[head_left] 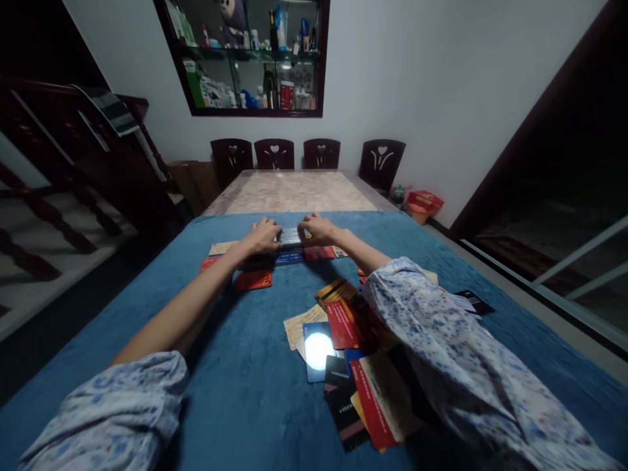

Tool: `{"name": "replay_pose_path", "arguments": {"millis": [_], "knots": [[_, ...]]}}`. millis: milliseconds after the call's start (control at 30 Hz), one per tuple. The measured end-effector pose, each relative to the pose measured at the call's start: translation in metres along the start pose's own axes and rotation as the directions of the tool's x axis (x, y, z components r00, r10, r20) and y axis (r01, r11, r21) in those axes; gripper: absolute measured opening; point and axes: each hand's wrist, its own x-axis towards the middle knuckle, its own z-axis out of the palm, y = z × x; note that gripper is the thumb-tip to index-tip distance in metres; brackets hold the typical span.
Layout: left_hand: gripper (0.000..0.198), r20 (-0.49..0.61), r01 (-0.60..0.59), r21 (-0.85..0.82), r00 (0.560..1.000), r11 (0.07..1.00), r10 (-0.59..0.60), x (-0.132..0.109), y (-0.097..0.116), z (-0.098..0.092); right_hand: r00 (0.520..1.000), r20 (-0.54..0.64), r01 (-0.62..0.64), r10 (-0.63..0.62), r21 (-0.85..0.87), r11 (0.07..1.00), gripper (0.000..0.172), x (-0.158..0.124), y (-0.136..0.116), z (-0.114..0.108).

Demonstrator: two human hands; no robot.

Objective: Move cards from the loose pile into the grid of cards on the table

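Two bare hands meet over the blue cloth [235, 399] that covers the near part of our bench [304, 188], and the pale card [290, 237] sits between them, just beyond the dark blue card [289, 256] in the far row. Our left grip [265, 236] is narrow, thumb and fingers at the pale card's left end; our right grip [318, 229] is just as narrow at its right end, so we take the card as held between the two. We cannot tell whether it is a single card or a few together, nor whether it touches what lies under it.

To do this well, we would press evenly from both ends, keep the long edge parallel with the row, and spare the red card [318, 253] just beside the dark blue one any nudge. Light pressure should do, since smooth cards probably slide easily.

Both our arms reach forward and converge, knuckles up, fingers curled down. The right sleeve [432, 333] hangs across the loose pile of cards [342, 325], so we would carry that elbow high to avoid dragging any.
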Motion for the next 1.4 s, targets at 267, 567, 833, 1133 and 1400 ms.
{"name": "replay_pose_path", "arguments": {"millis": [267,567,833,1133,1400], "knots": [[0.028,0.045,0.027,-0.002,0.999,1.0,-0.027,0.013,-0.011,0.013,0.999,0.046,-0.008,0.008,0.007,1.0,0.035,0.023,0.004,0.015],[0.024,0.065,0.055,0.008,0.996,0.998,-0.055,0.023,-0.015,0.026,0.996,0.095,-0.002,0.002,0.002,1.0,0.034,0.032,0.004,0.022],[0.026,0.115,0.057,-0.001,0.992,0.998,-0.056,0.024,-0.013,0.027,0.994,0.107,0.003,0.0,-0.026,1.0,0.036,0.036,0.005,0.026],[0.024,0.111,0.031,-0.007,0.993,0.999,-0.03,0.021,-0.013,0.028,0.992,0.121,0.022,-0.02,-0.012,1.0,0.034,0.037,0.003,0.027],[0.033,0.13,0.027,-0.001,0.991,1.0,-0.026,0.021,-0.012,0.027,0.993,0.121,0.011,-0.01,-0.009,1.0,0.044,0.04,0.004,0.029]]}}
